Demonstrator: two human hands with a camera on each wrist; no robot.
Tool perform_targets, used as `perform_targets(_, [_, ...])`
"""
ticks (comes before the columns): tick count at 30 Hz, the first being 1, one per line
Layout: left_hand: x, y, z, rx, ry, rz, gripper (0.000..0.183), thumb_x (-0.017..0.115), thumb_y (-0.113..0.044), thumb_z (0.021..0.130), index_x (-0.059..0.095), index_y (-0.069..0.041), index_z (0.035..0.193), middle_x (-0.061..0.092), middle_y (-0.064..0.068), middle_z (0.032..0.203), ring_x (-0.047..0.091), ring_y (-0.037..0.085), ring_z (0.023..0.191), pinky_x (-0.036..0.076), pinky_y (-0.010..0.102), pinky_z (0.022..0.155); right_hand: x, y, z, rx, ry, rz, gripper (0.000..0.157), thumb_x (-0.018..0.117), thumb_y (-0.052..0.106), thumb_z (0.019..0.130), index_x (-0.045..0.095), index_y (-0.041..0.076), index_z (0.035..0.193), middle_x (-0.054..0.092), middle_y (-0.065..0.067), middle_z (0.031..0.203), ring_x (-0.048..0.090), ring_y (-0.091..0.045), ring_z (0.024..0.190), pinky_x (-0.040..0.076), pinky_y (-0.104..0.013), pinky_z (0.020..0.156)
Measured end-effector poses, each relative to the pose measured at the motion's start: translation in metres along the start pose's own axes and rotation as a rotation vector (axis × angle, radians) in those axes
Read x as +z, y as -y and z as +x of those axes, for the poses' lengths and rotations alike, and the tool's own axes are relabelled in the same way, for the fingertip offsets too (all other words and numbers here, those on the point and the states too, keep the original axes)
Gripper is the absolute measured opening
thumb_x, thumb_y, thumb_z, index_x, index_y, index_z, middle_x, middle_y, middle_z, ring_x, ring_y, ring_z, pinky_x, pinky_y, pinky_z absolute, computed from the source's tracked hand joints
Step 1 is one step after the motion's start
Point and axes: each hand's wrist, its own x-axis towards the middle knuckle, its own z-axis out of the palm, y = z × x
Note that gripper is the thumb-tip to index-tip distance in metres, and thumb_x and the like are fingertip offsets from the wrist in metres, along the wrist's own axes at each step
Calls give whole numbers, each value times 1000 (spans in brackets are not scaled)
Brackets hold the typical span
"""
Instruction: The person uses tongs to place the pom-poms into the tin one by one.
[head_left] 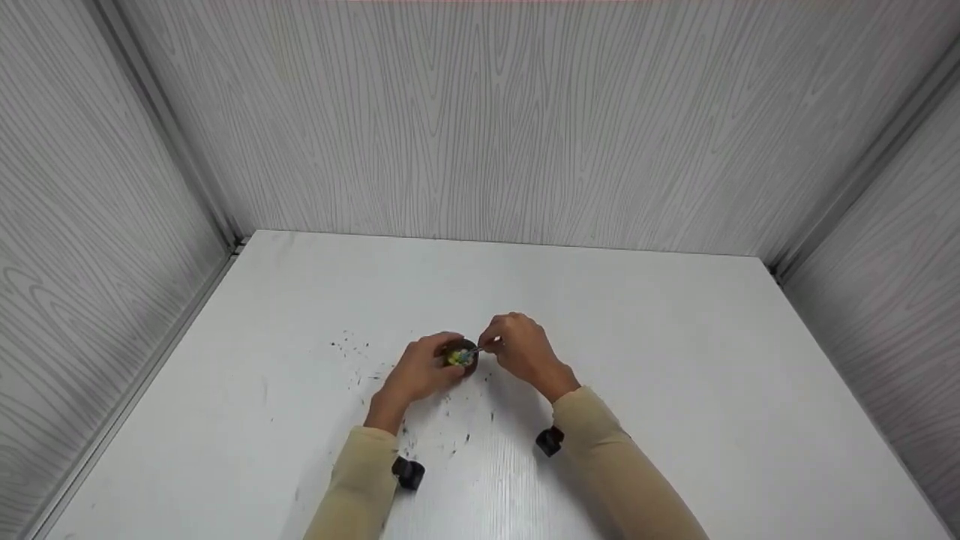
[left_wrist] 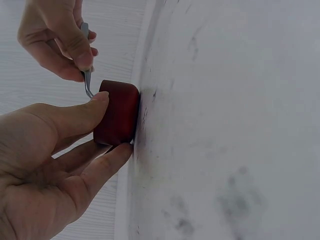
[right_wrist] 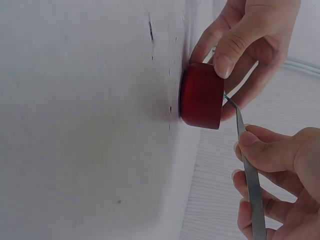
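A small dark-red round bowl (left_wrist: pixel 120 114) stands on the white table, with yellow and blue-green bits (head_left: pixel 460 358) inside it. My left hand (head_left: pixel 423 369) grips the bowl from the left, thumb on one side and fingers on the other. Between thumb and fingers, my right hand (head_left: pixel 519 346) pinches metal tweezers (right_wrist: pixel 254 192) with a bent tip. The tip of the tweezers reaches over the rim into the bowl; whether it holds one of the bits is hidden by the bowl's wall in both wrist views.
Dark specks and scratches (head_left: pixel 352 345) mark the white table (head_left: pixel 660 360) around and in front of the bowl. Grey wood-grain panels (head_left: pixel 480 120) wall in the table at the back and both sides. A black wrist device (head_left: pixel 408 474) sits at each sleeve.
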Motion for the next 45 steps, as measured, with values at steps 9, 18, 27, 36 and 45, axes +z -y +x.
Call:
perform_targets(9, [1,1,-1,-20,8,13,48,72,-5,94,61,-5,141,63,18,141,59,37,135,48,52,114,5,3,-1,-7,15,20,14,75,-1,90,84,8,95,78,-9,95,73,-28,92,62,-43,81])
perform_targets(18, [0,-1,1,-24,7,14,48,72,-5,94,61,-6,140,63,18,141,59,38,135,47,53,115,1,3,-2,-16,19,-10,13,76,-1,90,84,8,95,77,-8,95,72,-28,93,61,-46,83])
perform_targets(27, [1,0,1,-53,7,14,50,73,-7,94,60,-7,142,62,18,143,58,38,136,46,54,116,-17,-7,-8,24,-10,22,13,77,-1,89,83,8,95,77,-8,96,73,-28,94,60,-47,85])
perform_targets(36, [1,2,1,-45,11,7,50,74,-6,94,59,-6,142,61,19,143,58,39,136,48,53,114,-45,-44,-28,106,-57,33,15,74,-5,89,82,5,98,78,-10,96,75,-28,92,62,-44,81])
perform_targets(45, [0,1,0,-35,24,22,50,73,-6,94,59,-5,143,61,19,143,57,39,137,47,54,114,-80,-112,-69,229,-137,45,16,72,-7,90,81,0,101,78,-18,98,74,-32,88,61,-44,74])
